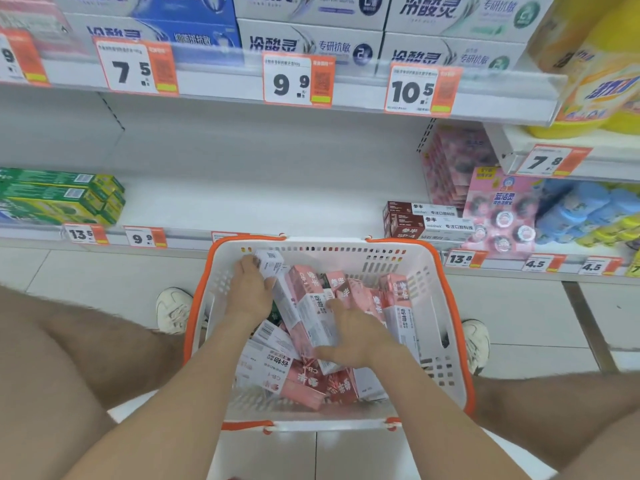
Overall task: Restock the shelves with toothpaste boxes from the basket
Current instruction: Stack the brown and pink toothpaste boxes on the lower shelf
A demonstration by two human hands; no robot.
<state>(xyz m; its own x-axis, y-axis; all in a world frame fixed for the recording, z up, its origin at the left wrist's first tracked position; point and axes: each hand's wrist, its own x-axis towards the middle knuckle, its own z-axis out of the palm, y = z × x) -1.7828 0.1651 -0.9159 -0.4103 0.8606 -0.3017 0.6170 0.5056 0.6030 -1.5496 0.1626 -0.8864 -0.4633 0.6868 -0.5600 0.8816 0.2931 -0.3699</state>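
Observation:
A white basket with an orange rim point(446, 327) sits on the floor between my knees. It holds several pink and white toothpaste boxes point(273, 368) lying jumbled. Both hands are inside it. My left hand point(250, 292) curls its fingers around the far end of a long pink and white box point(292, 299). My right hand point(360, 336) grips the near end of the same bundle of boxes, thumb along its lower edge. The white shelf point(263, 195) straight ahead stands bare in its middle.
Green toothpaste boxes point(62, 199) are stacked on the shelf's left; dark red boxes point(422, 220) and pink packs point(498, 209) on its right. The upper shelf carries white and blue boxes point(311, 43) behind price tags point(298, 81). My white shoes point(175, 310) flank the basket.

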